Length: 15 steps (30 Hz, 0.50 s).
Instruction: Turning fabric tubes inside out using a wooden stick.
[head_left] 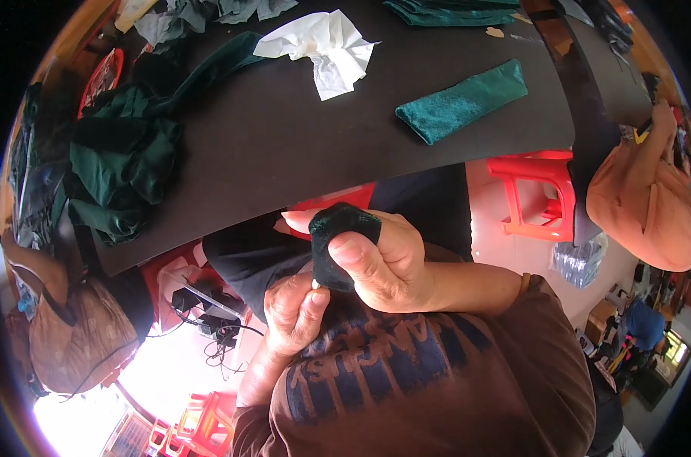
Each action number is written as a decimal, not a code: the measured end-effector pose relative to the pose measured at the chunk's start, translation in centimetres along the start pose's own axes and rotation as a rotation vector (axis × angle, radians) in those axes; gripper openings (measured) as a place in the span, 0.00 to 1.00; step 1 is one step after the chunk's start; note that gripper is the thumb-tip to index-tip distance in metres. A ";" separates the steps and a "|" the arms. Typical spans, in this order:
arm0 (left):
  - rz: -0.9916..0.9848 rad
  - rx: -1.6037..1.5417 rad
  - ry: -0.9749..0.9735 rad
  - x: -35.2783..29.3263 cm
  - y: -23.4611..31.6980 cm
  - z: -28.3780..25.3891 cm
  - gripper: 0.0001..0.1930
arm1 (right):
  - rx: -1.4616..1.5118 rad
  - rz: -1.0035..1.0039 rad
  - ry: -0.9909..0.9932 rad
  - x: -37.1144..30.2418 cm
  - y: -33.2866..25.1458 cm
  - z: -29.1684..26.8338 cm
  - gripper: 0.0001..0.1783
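Note:
Above my lap, my right hand (391, 263) grips a small dark green velvet piece (332, 263), with the thumb pressed on its front and fingers behind. Close below it, my left hand (293, 311) is closed in a pinch at the lower edge of the velvet. A tiny pale tip (315, 285) shows between its thumb and finger; its kind is too small to make out. On the dark table (284, 152) lies a flat green velvet strip (463, 103). Crumpled white paper (322, 49) rests further back.
Heaped dark green velvet (124, 164) covers the table's left side, and folded green velvet (452, 11) lies at the far edge. A red stool (536, 194) stands right. People sit at left (79, 335) and right (642, 198). Black cables (216, 327) hang lower left.

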<state>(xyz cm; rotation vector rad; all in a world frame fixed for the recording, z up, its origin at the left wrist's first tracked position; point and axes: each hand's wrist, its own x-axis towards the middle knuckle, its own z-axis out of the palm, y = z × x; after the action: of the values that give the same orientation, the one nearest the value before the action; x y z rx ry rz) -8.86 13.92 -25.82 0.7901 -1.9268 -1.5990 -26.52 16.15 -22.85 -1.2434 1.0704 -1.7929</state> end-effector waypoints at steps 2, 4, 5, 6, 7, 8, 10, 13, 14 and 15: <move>-0.014 -0.016 -0.002 -0.3 0.0 -0.1 0.10 | 0.118 0.174 -0.020 -0.2 -0.3 0.0 0.16; -0.055 -0.018 -0.010 -0.5 -0.1 -0.3 0.10 | 0.172 0.185 0.016 -0.2 -0.3 0.3 0.17; -0.055 -0.017 -0.010 -0.5 -0.1 -0.2 0.10 | 0.226 0.197 0.053 -0.2 -0.2 0.5 0.18; -0.057 -0.037 0.005 -0.5 -0.1 0.1 0.15 | 0.230 0.209 0.038 -0.3 -0.1 0.4 0.19; -0.059 -0.057 0.019 -0.5 0.0 0.3 0.20 | 0.229 0.208 0.039 -0.3 -0.1 0.5 0.19; -0.058 -0.057 0.018 -0.4 0.0 0.3 0.20 | 0.242 0.221 0.068 -0.3 -0.1 0.7 0.19; -0.086 -0.053 0.011 -0.3 0.2 0.3 0.20 | 0.255 0.233 0.096 -0.4 -0.1 0.8 0.19; -0.129 -0.159 0.007 -0.4 0.3 0.5 0.20 | 0.273 0.260 0.120 -0.8 0.0 0.7 0.19; -0.128 -0.160 0.007 -0.3 0.4 0.6 0.20 | 0.272 0.280 0.091 -1.0 0.1 0.6 0.19; -0.120 -0.192 0.001 -0.2 0.5 0.7 0.20 | 0.271 0.301 0.063 -1.1 0.1 0.5 0.19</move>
<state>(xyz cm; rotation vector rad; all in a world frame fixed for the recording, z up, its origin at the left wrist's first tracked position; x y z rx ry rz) -9.27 14.60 -25.43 0.8384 -1.7206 -1.8226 -25.65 17.00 -23.23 -0.8223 0.9534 -1.6853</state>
